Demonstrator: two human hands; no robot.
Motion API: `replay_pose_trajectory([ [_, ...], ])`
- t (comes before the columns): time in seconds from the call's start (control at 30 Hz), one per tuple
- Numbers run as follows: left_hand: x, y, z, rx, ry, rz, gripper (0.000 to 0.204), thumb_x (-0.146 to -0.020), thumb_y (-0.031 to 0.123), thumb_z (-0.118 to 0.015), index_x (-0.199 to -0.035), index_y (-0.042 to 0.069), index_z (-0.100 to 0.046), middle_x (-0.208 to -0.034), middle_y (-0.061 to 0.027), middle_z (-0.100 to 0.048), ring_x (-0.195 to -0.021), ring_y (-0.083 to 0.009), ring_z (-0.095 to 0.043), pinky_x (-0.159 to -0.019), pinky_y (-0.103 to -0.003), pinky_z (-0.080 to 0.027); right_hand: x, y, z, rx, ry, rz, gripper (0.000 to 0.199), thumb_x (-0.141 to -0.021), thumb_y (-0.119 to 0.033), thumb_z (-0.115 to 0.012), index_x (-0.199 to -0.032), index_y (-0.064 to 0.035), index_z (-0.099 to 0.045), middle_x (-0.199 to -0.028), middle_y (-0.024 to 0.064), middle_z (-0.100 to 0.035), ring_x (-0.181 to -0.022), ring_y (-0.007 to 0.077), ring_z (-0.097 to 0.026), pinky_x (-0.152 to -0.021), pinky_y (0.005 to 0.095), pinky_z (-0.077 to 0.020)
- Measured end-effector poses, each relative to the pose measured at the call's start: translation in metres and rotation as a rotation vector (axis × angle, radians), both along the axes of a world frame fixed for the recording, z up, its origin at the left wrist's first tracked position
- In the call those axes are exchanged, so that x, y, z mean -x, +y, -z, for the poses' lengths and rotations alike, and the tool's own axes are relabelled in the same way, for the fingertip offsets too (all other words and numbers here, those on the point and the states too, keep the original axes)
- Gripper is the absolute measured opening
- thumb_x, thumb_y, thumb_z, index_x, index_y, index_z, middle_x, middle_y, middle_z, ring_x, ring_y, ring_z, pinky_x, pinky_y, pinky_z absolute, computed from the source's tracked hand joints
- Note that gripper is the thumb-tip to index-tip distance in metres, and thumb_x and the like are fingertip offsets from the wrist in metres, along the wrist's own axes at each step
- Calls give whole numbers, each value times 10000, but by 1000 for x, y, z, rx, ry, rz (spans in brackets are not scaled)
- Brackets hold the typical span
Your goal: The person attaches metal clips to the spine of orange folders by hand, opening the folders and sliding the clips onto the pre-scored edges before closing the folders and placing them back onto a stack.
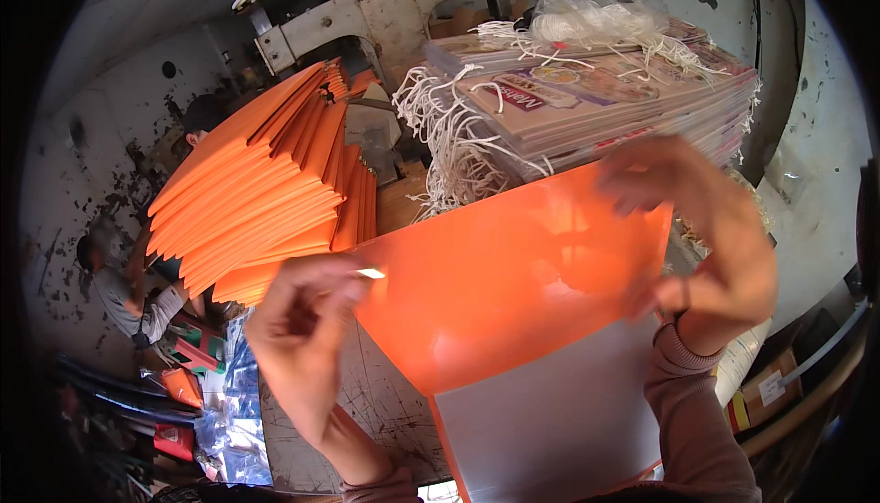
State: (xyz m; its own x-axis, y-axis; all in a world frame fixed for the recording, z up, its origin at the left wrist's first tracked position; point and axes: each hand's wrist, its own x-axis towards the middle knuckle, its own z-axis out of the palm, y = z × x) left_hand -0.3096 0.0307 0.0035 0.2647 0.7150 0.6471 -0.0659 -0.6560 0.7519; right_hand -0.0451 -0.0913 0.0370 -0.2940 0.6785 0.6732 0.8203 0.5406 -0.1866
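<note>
Over the scuffed bench [390, 404], apparently positioning an opened orange folder [500, 287]; pinching a small bright piece [371, 274] in the left hand [307, 329], spreading the right hand [720, 237] loosely at the folder's right edge; probably calls next for steadying.

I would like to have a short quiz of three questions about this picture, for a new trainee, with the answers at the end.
1. True or false: the orange stack stands to the left of the white cords.
2. At whose fingertips does the small bright piece show? A) the left hand B) the right hand
3. Fill in: the panel below the glossy orange sheet is ____.

Key: 1. True. 2. A. 3. Grey.
</note>
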Motion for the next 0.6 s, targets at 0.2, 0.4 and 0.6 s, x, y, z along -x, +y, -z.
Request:
replay_pose_trajectory([
  [0.2,34,46,1,72,87,-207,128,-764,-7,-611,-887,-35,-595,-879,-108,-631,-845,-152,-604,-793,-251,-453,-44,22,8,-68,235,261,392,-679,-195,-678,-991,15,-568,-957,83,-582,-826,182,-548,-730,291,-432],
  [0.4,35,58,5,129,110,-130,135,-747,-2,-639,-871,-35,-598,-866,-111,-638,-804,-144,-614,-745,-233,-464,-65,33,13,-54,243,400,273,-741,-105,-623,-984,8,-568,-941,62,-588,-857,157,-550,-785,289,-434],
  [0.6,37,57,4,122,148,-166,145,-741,-11,-643,-879,-34,-604,-862,-114,-643,-777,-130,-610,-735,-213,-461,-77,31,17,-74,305,413,250,-768,-116,-609,-986,0,-570,-944,58,-589,-866,145,-552,-788,283,-435],
])
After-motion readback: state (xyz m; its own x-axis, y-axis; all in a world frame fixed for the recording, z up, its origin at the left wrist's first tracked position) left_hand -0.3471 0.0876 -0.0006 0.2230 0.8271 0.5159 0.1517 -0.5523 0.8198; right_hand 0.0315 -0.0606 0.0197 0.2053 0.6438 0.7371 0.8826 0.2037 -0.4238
